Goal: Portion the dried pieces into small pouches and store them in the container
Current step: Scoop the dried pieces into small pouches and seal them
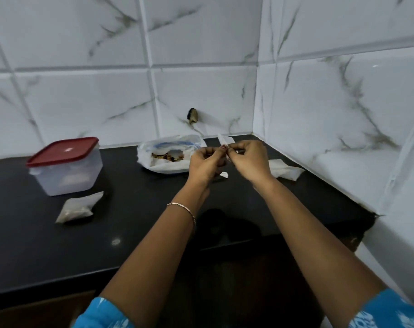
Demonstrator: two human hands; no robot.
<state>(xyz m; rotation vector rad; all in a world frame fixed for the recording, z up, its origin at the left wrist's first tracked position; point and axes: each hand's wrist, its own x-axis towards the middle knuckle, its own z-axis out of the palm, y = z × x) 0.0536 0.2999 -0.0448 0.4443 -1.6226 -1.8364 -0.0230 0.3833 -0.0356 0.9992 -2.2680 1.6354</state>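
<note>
Above the black counter [142, 221], my left hand [206, 162] and my right hand [249, 159] meet and both pinch a small white pouch [223, 139], whose top sticks up between the fingertips. Behind them lies an open clear bag with brown dried pieces [168, 156] inside. A translucent container with a red lid [65, 165], lid on, stands at the left. One filled pouch [77, 208] lies in front of that container.
More white pouches [285, 170] lie at the right by the wall. White marble tiles enclose the counter at the back and right, forming a corner. A dark hole [193, 115] marks the back wall. The counter's front edge runs below my forearms.
</note>
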